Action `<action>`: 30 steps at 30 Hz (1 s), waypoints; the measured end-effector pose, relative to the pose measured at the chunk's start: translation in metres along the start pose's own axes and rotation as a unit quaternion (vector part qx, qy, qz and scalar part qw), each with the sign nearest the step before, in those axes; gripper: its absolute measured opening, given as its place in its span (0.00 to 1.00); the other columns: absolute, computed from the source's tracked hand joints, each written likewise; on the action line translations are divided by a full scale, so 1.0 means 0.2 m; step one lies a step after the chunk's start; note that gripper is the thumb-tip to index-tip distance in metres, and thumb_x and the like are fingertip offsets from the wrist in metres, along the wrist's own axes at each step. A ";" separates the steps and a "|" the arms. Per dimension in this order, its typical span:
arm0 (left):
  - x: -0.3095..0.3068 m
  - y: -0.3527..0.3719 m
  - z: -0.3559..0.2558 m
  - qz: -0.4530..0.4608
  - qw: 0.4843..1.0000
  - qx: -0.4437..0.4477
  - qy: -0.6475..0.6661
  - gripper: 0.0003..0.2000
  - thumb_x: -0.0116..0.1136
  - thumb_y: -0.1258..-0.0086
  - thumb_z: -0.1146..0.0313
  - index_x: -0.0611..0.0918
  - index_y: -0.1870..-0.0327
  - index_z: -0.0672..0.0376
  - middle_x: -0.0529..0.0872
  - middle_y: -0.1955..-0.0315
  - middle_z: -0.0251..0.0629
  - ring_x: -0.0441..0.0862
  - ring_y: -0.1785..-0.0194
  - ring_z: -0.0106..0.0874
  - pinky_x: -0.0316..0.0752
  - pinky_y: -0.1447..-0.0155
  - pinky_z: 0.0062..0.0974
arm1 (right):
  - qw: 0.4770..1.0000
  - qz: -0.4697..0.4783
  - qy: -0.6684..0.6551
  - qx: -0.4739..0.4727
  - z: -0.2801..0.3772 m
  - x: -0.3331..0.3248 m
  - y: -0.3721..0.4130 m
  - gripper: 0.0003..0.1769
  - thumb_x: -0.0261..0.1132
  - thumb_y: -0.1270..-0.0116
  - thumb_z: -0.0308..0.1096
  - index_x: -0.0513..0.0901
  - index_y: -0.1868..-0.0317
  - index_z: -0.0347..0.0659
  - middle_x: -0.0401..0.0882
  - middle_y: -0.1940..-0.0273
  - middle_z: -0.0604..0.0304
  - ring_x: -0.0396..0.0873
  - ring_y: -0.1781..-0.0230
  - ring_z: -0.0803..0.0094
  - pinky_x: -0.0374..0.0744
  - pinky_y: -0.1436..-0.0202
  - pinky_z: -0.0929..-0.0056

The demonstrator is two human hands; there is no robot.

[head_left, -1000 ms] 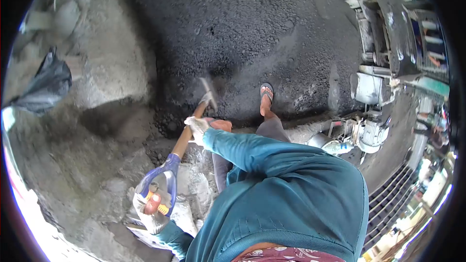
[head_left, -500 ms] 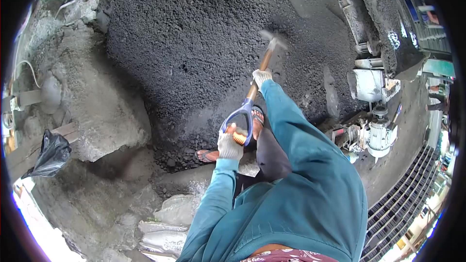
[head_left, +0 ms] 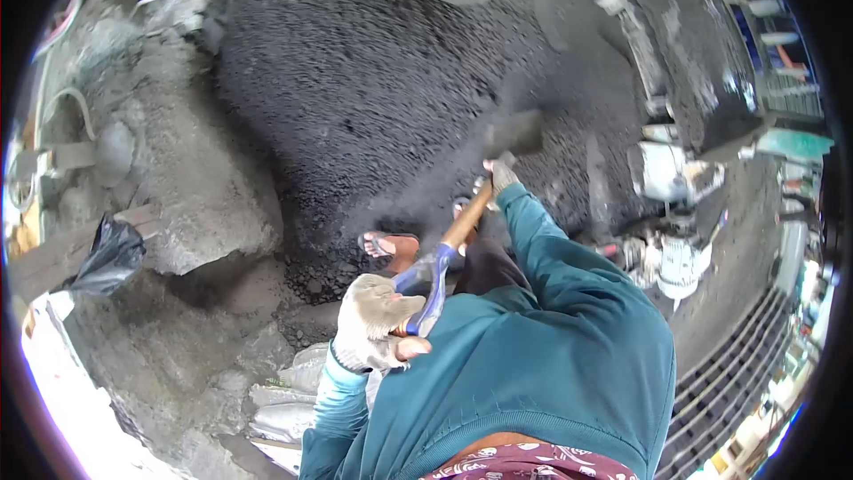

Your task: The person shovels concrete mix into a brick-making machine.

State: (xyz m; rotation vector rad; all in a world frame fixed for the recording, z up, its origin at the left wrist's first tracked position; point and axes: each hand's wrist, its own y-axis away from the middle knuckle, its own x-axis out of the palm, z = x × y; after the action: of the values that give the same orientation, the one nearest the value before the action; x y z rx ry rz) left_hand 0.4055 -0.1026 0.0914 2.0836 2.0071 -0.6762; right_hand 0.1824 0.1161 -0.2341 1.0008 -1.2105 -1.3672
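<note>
A shovel (head_left: 464, 227) with a wooden shaft and a blue D-shaped handle slants across the front of my body. My left hand (head_left: 375, 316), in a whitish knit glove with bare fingertips, is closed around the handle's grip close to my torso. Farther down the shaft, my gloved right hand (head_left: 500, 176) wraps the wood near the blade. The blade (head_left: 515, 133) is smeared by motion and hangs over a wide bed of dark, damp, crumbly material (head_left: 355, 80). A foot in a sandal (head_left: 389, 245) rests at the near edge of that bed.
Rough concrete blocks (head_left: 191, 178) rise on the left, with a black plastic bag (head_left: 108, 258) on a plank. To the right stand a motor (head_left: 680, 267) and machine parts. Rows of dark blocks (head_left: 737, 373) lie at lower right.
Both hands have drawn the shovel back, bringing its handle up close to my torso. The blade has swung right and nearer, turning its broad face into view. The sandalled feet have shifted.
</note>
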 end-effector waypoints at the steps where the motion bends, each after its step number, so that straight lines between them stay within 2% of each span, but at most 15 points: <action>1: -0.04 0.06 0.06 -0.025 0.997 0.005 -0.079 0.20 0.60 0.32 0.47 0.78 0.79 0.52 0.66 0.88 0.32 0.67 0.84 0.38 0.62 0.73 0.37 | 0.999 0.030 -0.019 -0.038 -0.01 0.04 -0.05 0.09 0.61 0.33 0.35 0.70 0.58 0.45 0.72 0.73 0.57 0.73 0.77 0.60 0.77 0.72 0.54; 2: -0.15 0.18 0.18 0.003 0.999 -0.010 -0.050 0.16 0.62 0.34 0.54 0.79 0.78 0.54 0.71 0.87 0.31 0.71 0.81 0.37 0.65 0.70 0.36 | 0.995 0.060 -0.039 -0.074 -0.06 0.05 -0.14 0.09 0.61 0.33 0.37 0.70 0.58 0.46 0.72 0.73 0.58 0.73 0.77 0.61 0.77 0.71 0.54; 4: -0.22 0.32 0.22 -0.247 0.968 -0.035 -0.032 0.10 0.63 0.35 0.61 0.81 0.71 0.57 0.81 0.76 0.37 0.77 0.74 0.36 0.71 0.63 0.36 | 0.978 0.106 -0.100 -0.147 -0.05 0.17 -0.13 0.08 0.61 0.33 0.37 0.70 0.60 0.47 0.71 0.73 0.60 0.72 0.77 0.62 0.78 0.71 0.56; 6: -0.25 0.49 0.21 -0.409 0.881 -0.228 0.070 0.23 0.64 0.37 0.58 0.79 0.45 0.63 0.81 0.47 0.45 0.84 0.55 0.39 0.77 0.41 0.42 | 0.947 0.133 -0.198 -0.215 0.01 0.37 0.08 0.06 0.60 0.33 0.34 0.71 0.63 0.47 0.70 0.75 0.61 0.70 0.78 0.64 0.77 0.72 0.60; 8: -0.35 0.63 0.27 -0.449 0.729 -0.352 0.378 0.24 0.66 0.35 0.61 0.77 0.41 0.64 0.84 0.51 0.44 0.86 0.53 0.41 0.80 0.42 0.46 | 0.909 0.259 -0.231 -0.229 0.11 0.55 0.24 0.06 0.60 0.34 0.31 0.71 0.69 0.47 0.70 0.76 0.63 0.70 0.78 0.65 0.76 0.71 0.60; 10: -0.40 0.82 0.46 -0.433 0.612 -0.307 0.586 0.17 0.64 0.34 0.68 0.79 0.45 0.63 0.86 0.65 0.41 0.86 0.58 0.42 0.82 0.48 0.44 | 0.921 0.239 -0.200 -0.233 0.14 0.77 0.45 0.07 0.61 0.34 0.32 0.73 0.70 0.46 0.72 0.75 0.62 0.73 0.75 0.63 0.80 0.62 0.56; 13: -0.42 1.03 0.64 -0.422 0.561 -0.278 0.656 0.15 0.67 0.39 0.71 0.81 0.51 0.60 0.83 0.70 0.39 0.81 0.66 0.39 0.81 0.54 0.41 | 0.936 0.240 -0.125 -0.226 0.13 1.11 0.65 0.06 0.62 0.34 0.32 0.73 0.69 0.45 0.71 0.75 0.61 0.73 0.75 0.62 0.80 0.60 0.53; 18: -0.15 1.46 0.78 -0.566 0.419 -0.355 0.614 0.27 0.51 0.27 0.35 0.77 0.73 0.52 0.77 0.77 0.31 0.77 0.72 0.31 0.73 0.68 0.34 | 0.944 0.274 0.058 -0.174 -0.26 1.55 0.11 0.03 0.60 0.35 0.29 0.73 0.65 0.42 0.74 0.77 0.56 0.76 0.81 0.55 0.80 0.72 0.50; 19: 0.04 1.77 0.86 -0.524 0.449 -0.265 0.673 0.30 0.49 0.29 0.30 0.74 0.77 0.48 0.75 0.79 0.29 0.75 0.74 0.31 0.71 0.70 0.34 | 0.952 0.241 0.093 -0.165 -0.50 1.60 0.03 0.03 0.60 0.37 0.28 0.75 0.64 0.40 0.75 0.76 0.53 0.79 0.81 0.52 0.80 0.75 0.50; 21: 0.37 2.07 0.61 -0.749 0.278 -0.436 0.414 0.29 0.50 0.28 0.33 0.79 0.60 0.55 0.81 0.64 0.35 0.80 0.58 0.35 0.76 0.51 0.38 | 0.935 0.179 0.279 -0.122 -1.02 1.59 -0.03 0.05 0.60 0.31 0.29 0.74 0.66 0.42 0.76 0.76 0.55 0.77 0.81 0.57 0.80 0.75 0.53; 22: 0.52 2.20 0.47 -0.784 0.188 -0.529 0.267 0.30 0.50 0.28 0.35 0.81 0.51 0.58 0.84 0.57 0.38 0.83 0.50 0.37 0.79 0.41 0.40 | 0.948 0.243 0.199 0.041 -1.38 1.51 -0.22 0.02 0.60 0.35 0.26 0.76 0.66 0.37 0.75 0.78 0.52 0.78 0.80 0.54 0.80 0.76 0.50; 23: 0.55 2.22 0.42 -0.785 0.141 -0.578 0.173 0.30 0.50 0.28 0.35 0.81 0.51 0.58 0.84 0.57 0.38 0.83 0.51 0.37 0.79 0.42 0.40 | 0.940 0.199 0.257 0.102 -1.48 1.52 0.19 0.03 0.62 0.33 0.28 0.76 0.65 0.43 0.74 0.80 0.55 0.78 0.82 0.55 0.78 0.78 0.52; 25: 0.50 2.15 0.42 -0.778 0.133 -0.608 0.083 0.30 0.50 0.27 0.36 0.81 0.49 0.58 0.84 0.58 0.38 0.83 0.53 0.36 0.79 0.44 0.40 | 0.916 0.224 0.297 0.146 -1.99 1.33 0.09 0.02 0.61 0.35 0.25 0.78 0.67 0.40 0.73 0.81 0.55 0.77 0.83 0.56 0.78 0.79 0.50; 28: 0.38 1.98 0.66 -0.771 0.155 -0.618 -0.010 0.29 0.50 0.27 0.37 0.81 0.47 0.57 0.84 0.59 0.38 0.83 0.55 0.36 0.80 0.47 0.39 | 0.886 0.134 0.333 0.292 -2.13 1.40 0.32 0.04 0.61 0.32 0.29 0.78 0.67 0.41 0.74 0.80 0.57 0.78 0.83 0.58 0.78 0.78 0.52; 30: 0.28 1.87 0.92 -0.771 0.199 -0.605 -0.036 0.28 0.50 0.27 0.37 0.80 0.46 0.56 0.84 0.60 0.38 0.83 0.57 0.36 0.81 0.50 0.39 | 0.914 0.195 0.253 0.248 -2.09 1.49 0.20 0.07 0.65 0.33 0.28 0.76 0.69 0.42 0.76 0.77 0.57 0.81 0.79 0.59 0.81 0.77 0.53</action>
State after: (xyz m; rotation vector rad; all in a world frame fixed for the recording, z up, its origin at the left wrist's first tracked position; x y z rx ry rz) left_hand 0.7335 -0.1587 -0.1642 -1.1735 2.1518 0.7238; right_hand 0.5544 -0.2407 -0.2479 1.2771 -1.2821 -0.4411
